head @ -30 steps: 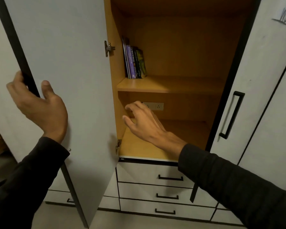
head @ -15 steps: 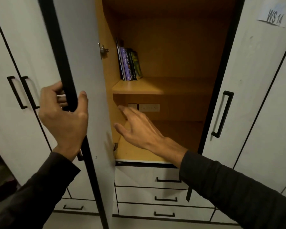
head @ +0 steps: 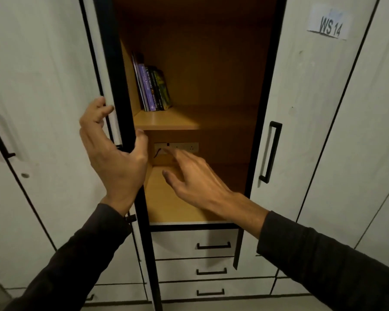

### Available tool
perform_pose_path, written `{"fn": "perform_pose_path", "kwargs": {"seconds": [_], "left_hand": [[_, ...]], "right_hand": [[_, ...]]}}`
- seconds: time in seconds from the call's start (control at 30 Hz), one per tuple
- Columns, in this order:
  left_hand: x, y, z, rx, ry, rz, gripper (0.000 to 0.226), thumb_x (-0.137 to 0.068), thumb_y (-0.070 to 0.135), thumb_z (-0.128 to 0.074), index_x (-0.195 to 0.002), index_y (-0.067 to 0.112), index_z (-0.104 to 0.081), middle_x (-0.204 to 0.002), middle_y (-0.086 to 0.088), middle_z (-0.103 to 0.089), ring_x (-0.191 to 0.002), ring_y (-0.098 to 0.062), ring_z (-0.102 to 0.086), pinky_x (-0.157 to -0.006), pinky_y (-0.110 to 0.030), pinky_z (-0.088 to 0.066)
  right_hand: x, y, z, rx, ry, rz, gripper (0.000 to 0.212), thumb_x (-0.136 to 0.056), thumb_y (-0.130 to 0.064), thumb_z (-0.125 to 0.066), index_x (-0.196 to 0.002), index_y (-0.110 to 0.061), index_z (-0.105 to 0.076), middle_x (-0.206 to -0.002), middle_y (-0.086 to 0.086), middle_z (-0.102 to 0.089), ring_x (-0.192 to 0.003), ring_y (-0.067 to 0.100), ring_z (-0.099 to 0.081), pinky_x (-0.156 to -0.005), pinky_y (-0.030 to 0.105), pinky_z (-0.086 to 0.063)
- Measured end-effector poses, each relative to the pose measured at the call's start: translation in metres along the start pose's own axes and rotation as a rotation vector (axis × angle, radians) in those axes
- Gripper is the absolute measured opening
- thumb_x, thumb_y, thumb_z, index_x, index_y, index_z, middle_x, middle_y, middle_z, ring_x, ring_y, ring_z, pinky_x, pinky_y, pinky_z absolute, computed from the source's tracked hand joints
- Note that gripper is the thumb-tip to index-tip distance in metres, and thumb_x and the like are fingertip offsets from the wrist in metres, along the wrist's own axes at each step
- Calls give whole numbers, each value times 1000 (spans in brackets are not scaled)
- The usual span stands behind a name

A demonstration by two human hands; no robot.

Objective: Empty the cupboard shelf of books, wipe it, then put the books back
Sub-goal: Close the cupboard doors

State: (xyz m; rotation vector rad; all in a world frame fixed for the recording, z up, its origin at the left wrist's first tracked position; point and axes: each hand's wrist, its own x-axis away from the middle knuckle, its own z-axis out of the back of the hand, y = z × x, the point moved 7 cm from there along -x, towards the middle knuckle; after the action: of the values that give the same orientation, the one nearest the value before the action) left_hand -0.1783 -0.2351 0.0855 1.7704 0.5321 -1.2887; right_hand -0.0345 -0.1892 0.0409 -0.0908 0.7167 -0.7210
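Note:
Several books [head: 153,88] stand upright at the left end of the wooden cupboard shelf [head: 189,120], leaning against the side wall. The cupboard door [head: 112,63] stands open, seen edge-on. My left hand [head: 112,158] grips the door's black edge, thumb on the inner side and fingers round the outer face. My right hand [head: 193,180] reaches into the lower compartment [head: 164,203] below the shelf, fingers spread and holding nothing, well below the books.
A wall socket plate [head: 182,147] with a black cable sits on the back wall under the shelf. Three drawers [head: 211,245] lie beneath the compartment. Closed white doors with black handles [head: 271,151] flank the opening; a "WS 14" label [head: 329,24] is at upper right.
The door has swung further, from showing its white face to edge-on. My left hand rode with it toward the centre, gripping the edge. My right hand stayed in the lower compartment.

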Motion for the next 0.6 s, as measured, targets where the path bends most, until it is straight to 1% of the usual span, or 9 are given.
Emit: {"fn": "perform_pose_path", "kwargs": {"seconds": [0.1, 0.17, 0.23, 0.33, 0.4, 0.43, 0.47, 0.53, 0.6], "left_hand": [[4, 6, -18, 60, -42, 56, 56, -80, 13, -70, -129, 0, -45, -137, -14, -49, -125, -25, -50, -101, -41, -47], [8, 11, -27, 59, -55, 66, 59, -79, 11, -71, -130, 0, -44, -140, -13, -47, -127, -24, -49, -103, -36, -47], [11, 16, -38, 50, -70, 64, 62, -77, 9, -72, -132, 0, -43, -143, -12, -45, -130, -22, -46, -105, -27, -44], [16, 22, -53, 12, -91, 66, 64, -75, 8, -71, -132, 3, -42, -145, -11, -44, -131, -22, -44, -101, -4, -34], [20, 28, -63, 5, -113, 53, 67, -74, 9, -70, -134, 6, -39, -146, -13, -43, -130, -22, -42, -96, 4, -29], [22, 30, -69, 3, -124, 51, 68, -74, 9, -69, -134, 6, -39, -146, -14, -42, -130, -21, -40, -94, 6, -27], [24, 31, -74, -2, -135, 54, 68, -73, 8, -69, -134, 5, -39, -147, -13, -41, -130, -20, -39, -93, 7, -27], [26, 32, -85, -27, -151, 59, 68, -72, 11, -69, -134, 5, -40, -150, -10, -39, -131, -22, -40, -89, 5, -33], [28, 33, -96, -55, -161, 66, 69, -73, 12, -70, -135, 7, -41, -151, -7, -37, -130, -24, -41, -87, -4, -39]], "right_hand": [[7, 25, 12, 36, 2, -66, 56, -99, -30, -51, -149, -12, -32, -149, 5, -43, -136, 17, -40, -110, 25, -28], [11, 44, 23, 69, 30, -115, 56, -99, -30, -51, -149, -13, -32, -150, 6, -42, -138, 17, -38, -109, 24, -26], [15, 65, 37, 103, 82, -173, 56, -99, -30, -52, -149, -13, -32, -150, 5, -41, -138, 17, -39, -107, 22, -26], [20, 93, 63, 153, 224, -242, 51, -99, -28, -53, -145, -13, -39, -145, 6, -47, -134, 17, -43, -106, 24, -30], [23, 108, 84, 204, 347, -269, 47, -97, -26, -54, -141, -11, -45, -141, 7, -49, -130, 19, -45, -106, 27, -35], [23, 115, 94, 234, 406, -276, 45, -97, -25, -54, -139, -10, -47, -139, 7, -50, -128, 20, -45, -106, 31, -39], [24, 121, 104, 267, 455, -282, 43, -96, -25, -54, -136, -10, -49, -137, 8, -50, -125, 20, -46, -104, 35, -42], [24, 134, 121, 325, 516, -311, 42, -96, -28, -54, -134, -10, -50, -136, 9, -49, -122, 22, -47, -100, 40, -43], [24, 149, 130, 324, 516, -373, 43, -96, -31, -53, -134, -11, -49, -138, 10, -47, -124, 25, -46, -100, 42, -42]]}}
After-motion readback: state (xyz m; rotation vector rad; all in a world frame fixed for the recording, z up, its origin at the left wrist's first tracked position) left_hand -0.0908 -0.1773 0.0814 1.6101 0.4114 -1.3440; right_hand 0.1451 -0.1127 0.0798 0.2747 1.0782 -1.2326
